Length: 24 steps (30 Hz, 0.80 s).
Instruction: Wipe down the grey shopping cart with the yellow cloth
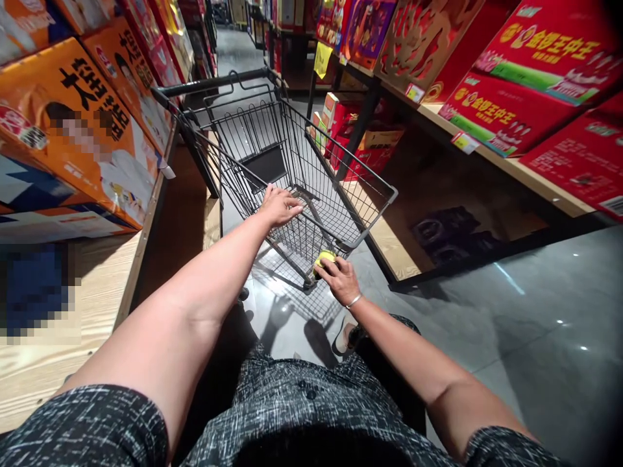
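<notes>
A black wire shopping cart [335,133] stands in front of me, its handle at the far side. My left hand [281,206] is at the cart's near left rim, palm down with its fingers stretched out; I cannot tell whether it presses on the wire. Lower down, by the cart's near end, my right hand [342,280] is closed around a small yellow-green object [325,257]. The fingers cover part of that object, so its exact kind does not show. A thin bracelet circles my right wrist. The visible part of the basket shows bare wire mesh.
Orange boxes [73,130] are stacked on a wooden shelf at the left. Red gift boxes [491,113] fill the right shelf, with more red boxes [363,152] on its lower level. A grey tiled floor [545,311] runs under the cart and down the aisle.
</notes>
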Tool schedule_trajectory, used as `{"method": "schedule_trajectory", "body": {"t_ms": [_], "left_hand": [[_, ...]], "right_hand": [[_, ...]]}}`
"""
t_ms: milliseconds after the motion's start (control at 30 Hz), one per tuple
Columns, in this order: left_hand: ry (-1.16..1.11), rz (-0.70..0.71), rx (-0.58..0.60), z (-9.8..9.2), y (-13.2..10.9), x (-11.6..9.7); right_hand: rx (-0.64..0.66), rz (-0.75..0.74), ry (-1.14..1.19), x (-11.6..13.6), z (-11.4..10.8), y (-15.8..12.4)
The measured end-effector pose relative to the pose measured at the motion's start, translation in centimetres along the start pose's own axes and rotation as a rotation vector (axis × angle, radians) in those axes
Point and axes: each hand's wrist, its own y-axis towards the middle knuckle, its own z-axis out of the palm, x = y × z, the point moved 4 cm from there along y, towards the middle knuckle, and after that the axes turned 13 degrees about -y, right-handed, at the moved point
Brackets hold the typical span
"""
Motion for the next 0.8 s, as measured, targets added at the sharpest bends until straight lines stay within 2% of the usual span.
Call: {"method": "schedule_trajectory", "body": {"t_ms": [67,133,233,333,400,467,533,600,667,733,800], "left_hand": [[0.035,0.011,0.008,0.1,-0.6,-0.6],[0.07,0.077,0.057,0.7,-1.4,-1.7],[0.091,0.189,0.138,2.2,-2.5,-3.2],[0.079,0.216,0.116,3.2,-3.0,-3.6],[0.067,0.207,0.097,3.3,-3.0,-3.3],[0.051,0.189,0.092,3.2,-2.9,-3.0],[0.032,0.172,0.096,3.1,-3.0,-2.7],[0.015,0.163,0.103,2.9,-3.2,-2.6],[0.0,0.159,0.111,2.8,-3.5,-2.5],[-0.016,0.145,0.12,2.7,-3.9,-2.4],[-0.037,0.119,0.135,2.5,-4.3,-2.2]], "right_hand": [[-0.139,0.06,-0.002,-1.1,-1.8,-0.5],[-0.187,0.102,0.003,-1.3,-2.2,-1.2],[-0.095,0.1,0.011,-0.2,-0.4,-1.4],[0.04,0.107,0.009,1.3,1.3,-0.8],[0.094,0.063,0.027,2.1,0.9,-0.1],[0.076,-0.031,0.068,2.6,-1.0,0.5],[-0.036,-0.087,0.106,2.4,-4.1,0.8],[-0.185,-0.046,0.113,1.7,-7.3,1.3],[-0.271,0.049,0.088,0.8,-9.7,2.1],[-0.275,0.124,0.046,0.1,-10.8,3.2],[-0.248,0.127,0.017,-0.2,-11.0,4.1]]}}
